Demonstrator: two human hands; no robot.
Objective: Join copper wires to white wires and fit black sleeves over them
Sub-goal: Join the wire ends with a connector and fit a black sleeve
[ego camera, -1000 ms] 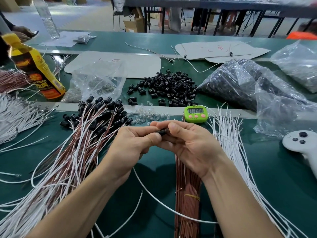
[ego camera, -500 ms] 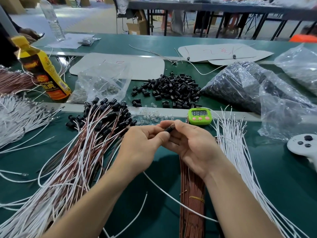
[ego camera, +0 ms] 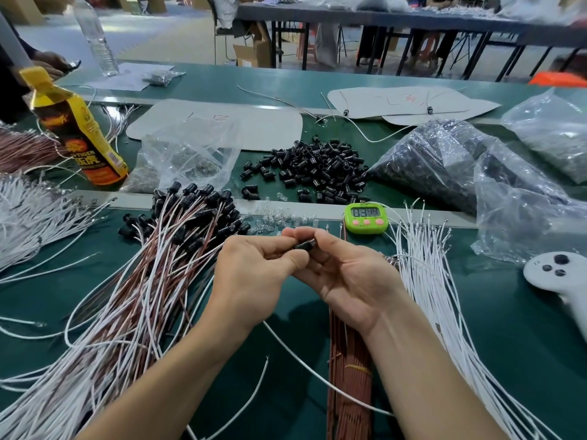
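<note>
Mid-batch, well short of done. Both hands were together over the near middle of the counter (ego camera: pixel 508 312). My left hand (ego camera: pixel 254 274) and right hand (ego camera: pixel 349 277) met fingertip to fingertip, each pinching the one black sleeve (ego camera: pixel 305 244) between them. A white wire (ego camera: pixel 317 379) trailed from under the hands toward me. I couldn't see the joint itself, so I couldn't tell whether the sleeve was fully seated. My read: I was fitting the sleeve on the current pair.

Done: a big fan of joined wires (ego camera: pixel 165 265) on the left, with black caps on their far ends.

Left to do: a banded bundle of copper wires (ego camera: pixel 347 385) under my right wrist, a spread of bare white wires (ego camera: pixel 425 281) on the right, a heap of loose sleeves (ego camera: pixel 317 163) past the far rail, and a full bag (ego camera: pixel 428 166) beside it. Judging by the stock, plenty to go.
</note>
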